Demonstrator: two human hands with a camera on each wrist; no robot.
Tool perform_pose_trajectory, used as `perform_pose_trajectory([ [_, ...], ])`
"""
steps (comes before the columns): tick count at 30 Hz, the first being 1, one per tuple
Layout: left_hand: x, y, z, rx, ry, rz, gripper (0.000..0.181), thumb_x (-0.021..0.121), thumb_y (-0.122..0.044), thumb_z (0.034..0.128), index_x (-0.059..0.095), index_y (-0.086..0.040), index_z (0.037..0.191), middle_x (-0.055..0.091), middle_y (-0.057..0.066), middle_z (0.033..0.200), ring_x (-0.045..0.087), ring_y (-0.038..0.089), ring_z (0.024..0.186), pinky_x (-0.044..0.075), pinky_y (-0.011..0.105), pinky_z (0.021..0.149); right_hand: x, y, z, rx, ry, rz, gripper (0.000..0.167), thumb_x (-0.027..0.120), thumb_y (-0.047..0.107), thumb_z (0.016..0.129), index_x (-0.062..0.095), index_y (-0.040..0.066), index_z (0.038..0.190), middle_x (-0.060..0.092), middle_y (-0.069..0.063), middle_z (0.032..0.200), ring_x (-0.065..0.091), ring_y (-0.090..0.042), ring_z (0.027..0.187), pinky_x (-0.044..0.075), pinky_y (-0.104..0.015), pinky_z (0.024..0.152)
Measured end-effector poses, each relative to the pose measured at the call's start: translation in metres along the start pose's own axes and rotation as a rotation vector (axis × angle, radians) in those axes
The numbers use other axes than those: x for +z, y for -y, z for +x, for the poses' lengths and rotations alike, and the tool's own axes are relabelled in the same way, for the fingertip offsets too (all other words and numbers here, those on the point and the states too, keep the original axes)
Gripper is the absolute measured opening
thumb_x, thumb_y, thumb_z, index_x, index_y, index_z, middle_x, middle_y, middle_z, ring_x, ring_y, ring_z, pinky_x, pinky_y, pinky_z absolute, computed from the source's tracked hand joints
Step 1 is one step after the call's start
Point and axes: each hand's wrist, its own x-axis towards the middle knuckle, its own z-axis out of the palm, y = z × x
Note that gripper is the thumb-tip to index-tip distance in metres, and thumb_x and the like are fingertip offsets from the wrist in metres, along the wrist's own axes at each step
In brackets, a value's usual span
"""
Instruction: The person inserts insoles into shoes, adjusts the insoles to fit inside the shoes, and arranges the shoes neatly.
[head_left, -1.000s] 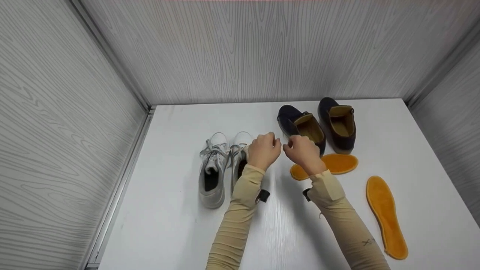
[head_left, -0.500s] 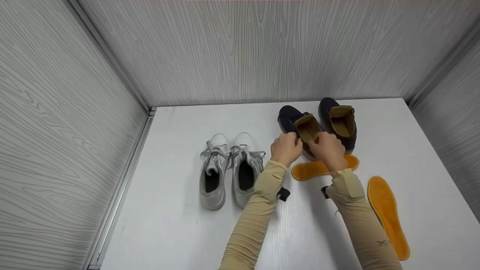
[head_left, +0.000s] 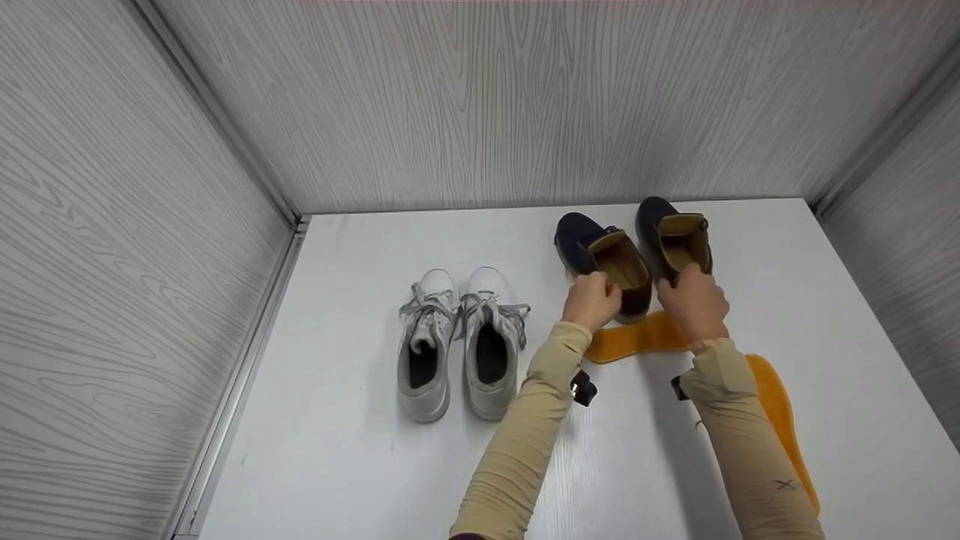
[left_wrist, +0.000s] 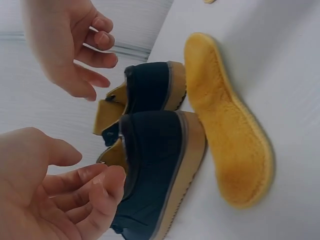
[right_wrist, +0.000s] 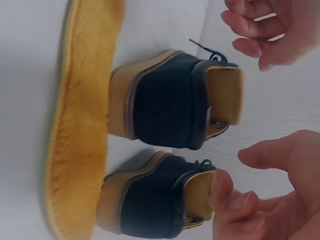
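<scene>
Above the heel of a dark navy shoe (head_left: 576, 241) with a tan lining, my left hand (head_left: 591, 301) hovers, its fingers loosely bent and holding nothing. My right hand (head_left: 696, 304) is over the heel of the matching navy shoe (head_left: 651, 225); thumb and fingers are apart with nothing between them. Just behind the heels lies a fuzzy orange-yellow insole (left_wrist: 222, 130), flat on the table and partly hidden by the right hand in the head view. The right wrist view shows the right hand's fingertips (right_wrist: 220, 185) close to a shoe opening; whether they touch cannot be told.
A pair of white lace-up sneakers (head_left: 491, 401) stands side by side to the left. A second orange insole (head_left: 772, 390) lies to the right, partly under the right forearm. Grey wood-grain panels (head_left: 465, 105) enclose the white table (head_left: 322, 450) at the back and sides.
Both hands have moved right, from beside the white sneakers to over the navy shoes, and have spread farther apart. Shoes and insoles have stayed in place.
</scene>
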Motion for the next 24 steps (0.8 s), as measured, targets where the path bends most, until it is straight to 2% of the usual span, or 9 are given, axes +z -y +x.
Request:
perform_pose_trajectory([
  [3,0.005,0.002,0.003,-0.013,0.003,-0.027,0.029,0.058,-0.014,0.0982,0.052,-0.011,0.07,0.046,-0.003,0.06,0.044,0.009,0.051,0.035,0.021,0.048,0.001,-0.009,0.005,0.031,0.021,0.016,0.054,0.047,0.034,0.097,0.047,-0.016,0.118,0.058,-0.033,0.101,0.059,-0.045,0.086,0.049,-0.056,0.071],
  [7,0.01,0.004,0.006,0.007,0.008,-0.04,0.027,0.057,-0.016,0.0987,0.054,-0.01,0.073,0.047,-0.003,0.062,0.045,0.009,0.051,0.036,0.02,0.049,0.006,-0.015,0.011,0.062,0.047,0.032,0.057,0.047,0.035,0.098,0.048,-0.018,0.121,0.057,-0.036,0.107,0.059,-0.047,0.091,0.048,-0.058,0.074],
  [11,0.012,0.006,0.007,-0.008,-0.004,-0.035,0.026,0.058,-0.016,0.0982,0.054,-0.009,0.074,0.047,-0.003,0.06,0.046,0.009,0.051,0.037,0.021,0.05,0.014,-0.014,0.015,0.064,0.068,0.052,0.053,0.047,0.036,0.098,0.056,-0.014,0.112,0.06,-0.03,0.102,0.059,-0.041,0.087,0.048,-0.053,0.07],
  [14,0.014,0.007,0.007,-0.028,-0.026,-0.034,0.027,0.059,-0.017,0.0977,0.052,-0.01,0.073,0.045,-0.003,0.06,0.046,0.011,0.052,0.038,0.023,0.052,0.02,-0.012,0.016,0.05,0.044,0.061,0.046,0.047,0.036,0.098,0.061,-0.007,0.098,0.062,-0.024,0.092,0.058,-0.038,0.081,0.047,-0.049,0.065],
  [17,0.016,0.008,0.008,-0.022,-0.032,-0.038,0.03,0.059,-0.018,0.0983,0.05,-0.012,0.07,0.044,-0.004,0.06,0.047,0.011,0.053,0.039,0.023,0.054,0.024,-0.012,0.016,0.039,0.02,0.06,0.042,0.046,0.037,0.098,0.059,0.0,0.084,0.059,-0.017,0.079,0.057,-0.035,0.072,0.044,-0.045,0.059],
  [20,0.018,0.008,0.007,-0.027,-0.017,-0.043,0.032,0.057,-0.019,0.0998,0.05,-0.013,0.07,0.048,-0.004,0.059,0.051,0.009,0.05,0.041,0.021,0.053,0.028,-0.013,0.017,0.03,0.044,0.071,0.043,0.043,0.039,0.1,0.056,0.003,0.08,0.052,-0.011,0.071,0.052,-0.03,0.066,0.04,-0.04,0.055],
  [24,0.017,0.009,0.008,-0.037,0.001,-0.014,0.031,0.056,-0.021,0.1009,0.054,-0.011,0.072,0.05,-0.003,0.059,0.051,0.009,0.049,0.04,0.022,0.051,0.031,-0.011,0.018,0.015,0.083,0.104,0.045,0.04,0.04,0.101,0.055,0.003,0.082,0.048,-0.009,0.07,0.05,-0.027,0.064,0.038,-0.038,0.054],
])
